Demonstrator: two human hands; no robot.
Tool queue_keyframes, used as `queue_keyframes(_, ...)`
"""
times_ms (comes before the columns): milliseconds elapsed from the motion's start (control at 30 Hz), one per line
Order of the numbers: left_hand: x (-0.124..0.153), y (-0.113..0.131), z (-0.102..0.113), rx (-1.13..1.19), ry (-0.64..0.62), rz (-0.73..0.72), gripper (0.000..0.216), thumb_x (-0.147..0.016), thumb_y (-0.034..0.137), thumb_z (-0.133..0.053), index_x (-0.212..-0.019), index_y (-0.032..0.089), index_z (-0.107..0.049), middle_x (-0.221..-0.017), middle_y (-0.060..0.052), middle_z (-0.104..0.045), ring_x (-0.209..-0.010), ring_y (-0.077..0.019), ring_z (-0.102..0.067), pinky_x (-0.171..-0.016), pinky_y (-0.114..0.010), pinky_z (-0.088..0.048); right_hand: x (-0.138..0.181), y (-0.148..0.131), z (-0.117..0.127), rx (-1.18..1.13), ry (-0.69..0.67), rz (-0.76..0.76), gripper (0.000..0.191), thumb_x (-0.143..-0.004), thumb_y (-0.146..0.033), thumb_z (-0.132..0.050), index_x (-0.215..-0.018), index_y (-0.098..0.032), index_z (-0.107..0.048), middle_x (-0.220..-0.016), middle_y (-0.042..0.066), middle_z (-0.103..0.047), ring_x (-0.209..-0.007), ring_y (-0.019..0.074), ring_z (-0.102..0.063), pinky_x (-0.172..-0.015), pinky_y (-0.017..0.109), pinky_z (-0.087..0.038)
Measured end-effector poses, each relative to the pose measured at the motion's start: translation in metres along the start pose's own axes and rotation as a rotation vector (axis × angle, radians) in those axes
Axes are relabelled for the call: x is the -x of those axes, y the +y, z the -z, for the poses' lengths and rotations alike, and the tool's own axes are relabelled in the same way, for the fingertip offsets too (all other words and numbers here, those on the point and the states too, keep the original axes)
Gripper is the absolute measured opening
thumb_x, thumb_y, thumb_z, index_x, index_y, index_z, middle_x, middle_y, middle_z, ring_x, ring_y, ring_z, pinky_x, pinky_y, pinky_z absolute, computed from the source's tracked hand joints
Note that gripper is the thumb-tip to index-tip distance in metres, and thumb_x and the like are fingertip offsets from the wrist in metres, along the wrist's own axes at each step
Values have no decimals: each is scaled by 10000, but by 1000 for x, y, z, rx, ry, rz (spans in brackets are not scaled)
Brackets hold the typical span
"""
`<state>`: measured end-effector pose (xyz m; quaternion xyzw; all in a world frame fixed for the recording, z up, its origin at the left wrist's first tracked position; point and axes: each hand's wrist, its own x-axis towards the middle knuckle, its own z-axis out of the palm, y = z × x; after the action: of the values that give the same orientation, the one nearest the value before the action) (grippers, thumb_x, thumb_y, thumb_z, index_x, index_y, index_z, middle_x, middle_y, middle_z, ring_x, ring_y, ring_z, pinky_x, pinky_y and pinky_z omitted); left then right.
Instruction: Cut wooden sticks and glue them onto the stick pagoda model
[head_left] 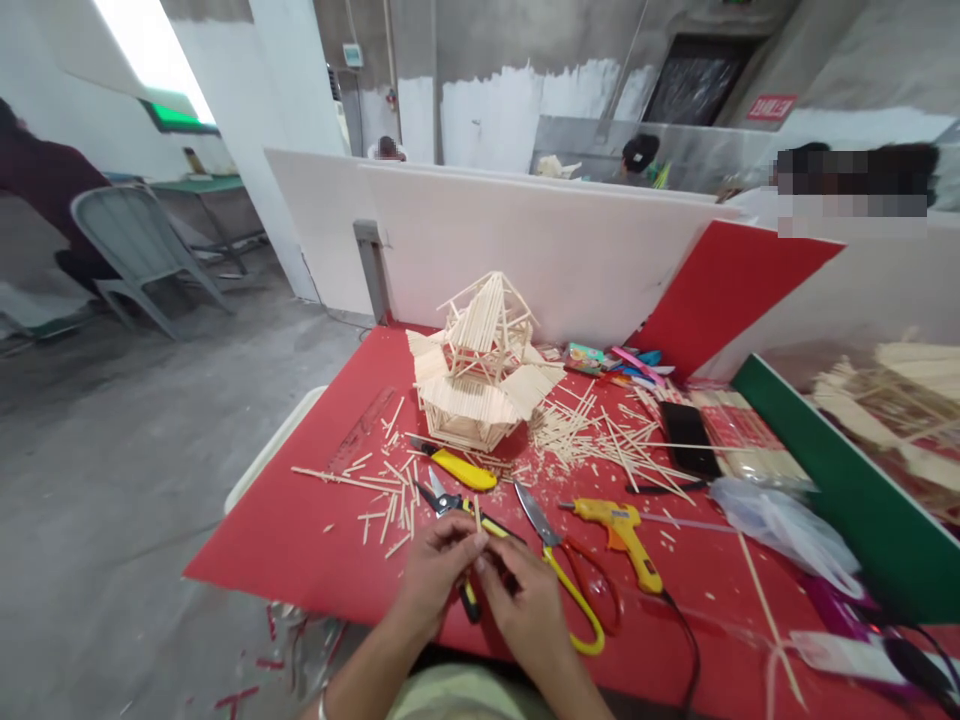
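My left hand (435,568) and my right hand (525,598) meet over the near edge of the red table (300,530). Both pinch a short thin wooden stick (477,516) that stands up between the fingertips. Black-and-yellow pliers (454,512) lie on the table just under and beyond my hands. Behind them stands a small house model made of wooden sticks (480,365). Loose sticks (600,440) are scattered around it.
Yellow-handled scissors (566,570) lie right of my hands, with a yellow glue gun (626,535) and its black cord beyond. A yellow utility knife (461,467), a red ruler (360,432), a black phone (688,438), stick packets and plastic bags share the table. White partitions stand behind; other people sit farther off.
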<state>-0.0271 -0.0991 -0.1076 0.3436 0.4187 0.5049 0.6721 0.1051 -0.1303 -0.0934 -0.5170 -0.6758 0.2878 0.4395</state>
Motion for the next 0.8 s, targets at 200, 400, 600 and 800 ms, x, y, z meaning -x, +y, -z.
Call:
queue_keyframes(200, -1, -2, -2, -35, 24, -6, 237, -673, 364, -775, -705, 156, -667, -706, -6, -553, -520, -63, -452, -453, -180, -379, -1, 3, 2, 12, -3, 10, 237, -900, -244, -509, -1072, -255, -671, -967, 41, -711, -884, 187, -671, -778, 292, -541)
queue_keyframes(400, -2, 3, -4, -49, 15, -30, 202, -693, 337, -765, -704, 160, -670, -702, -1, -552, -565, -72, -474, -504, -184, -400, -2, 2, 3, -6, -8, -2, 221, -904, -256, -508, -1049, -240, -675, -965, 53, -710, -878, 191, -667, -781, 299, -537)
queue_keyframes(600, -1, 4, -5, -53, 10, -31, 194, -701, 327, -760, -700, 153, -675, -714, -8, -553, -584, -76, -483, -517, -184, -406, -4, -1, 5, -66, -16, -23, 232, -903, -256, -512, -1069, -246, -674, -988, 46, -708, -898, 181, -663, -796, 280, -529)
queue_keyframes(800, -3, 1, -6, -38, -17, -55, 197, -715, 315, -751, -705, 141, -660, -713, -7, -548, -605, -75, -496, -550, -183, -420, -3, 6, 4, -86, -42, -58, 233, -910, -278, -514, -1074, -230, -672, -1017, 53, -700, -916, 171, -648, -817, 265, -502)
